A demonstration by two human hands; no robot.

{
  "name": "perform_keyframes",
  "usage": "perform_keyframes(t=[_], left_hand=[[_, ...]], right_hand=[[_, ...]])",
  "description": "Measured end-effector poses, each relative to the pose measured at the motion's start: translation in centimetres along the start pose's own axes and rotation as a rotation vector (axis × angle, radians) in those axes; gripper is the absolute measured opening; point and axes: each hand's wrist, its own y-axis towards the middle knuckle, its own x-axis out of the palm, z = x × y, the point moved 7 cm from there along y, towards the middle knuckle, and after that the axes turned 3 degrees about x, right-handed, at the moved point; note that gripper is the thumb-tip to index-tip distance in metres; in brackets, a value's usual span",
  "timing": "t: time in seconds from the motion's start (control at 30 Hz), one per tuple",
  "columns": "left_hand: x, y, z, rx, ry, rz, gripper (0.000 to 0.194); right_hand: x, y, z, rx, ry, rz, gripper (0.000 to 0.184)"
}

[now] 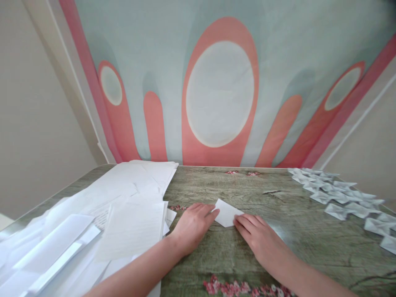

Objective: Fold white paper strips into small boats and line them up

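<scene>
From the head camera I see a small folded paper (227,213) lying on the desk (201,185) between my two hands. Fingers of my left hand (192,227) touch its left corner; fingers of my right hand (259,238) touch its right corner. I cannot tell whether either is clamped on it. Left of the left hand: loose white sheets (133,231); right of the right hand: rows of folded pieces (336,211).
</scene>
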Motion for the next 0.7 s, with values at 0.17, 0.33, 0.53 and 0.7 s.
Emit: perform_keyframes(t=[0.17, 0.33, 0.53, 0.7], left_hand=[[-0.3, 0.2, 0.6, 0.122, 0.045, -0.005, 0.030], [-0.2, 0.2, 0.9, 0.139, 0.068, -0.006, 0.024], [-0.4, 0.2, 1.1, 0.155, 0.069, 0.009, 0.021], [-1.1, -0.2, 1.9, 0.265, 0.044, -0.020, 0.020]], right_hand=[[-0.4, 0.1, 0.2, -0.011, 0.040, 0.020, 0.029], [-0.2, 0.2, 0.6, -0.023, 0.124, 0.006, 0.033], [-0.5, 0.4, 0.9, -0.013, 0.213, 0.011, 0.036], [-0.4, 0.4, 1.3, 0.044, 0.285, -0.067, 0.038]])
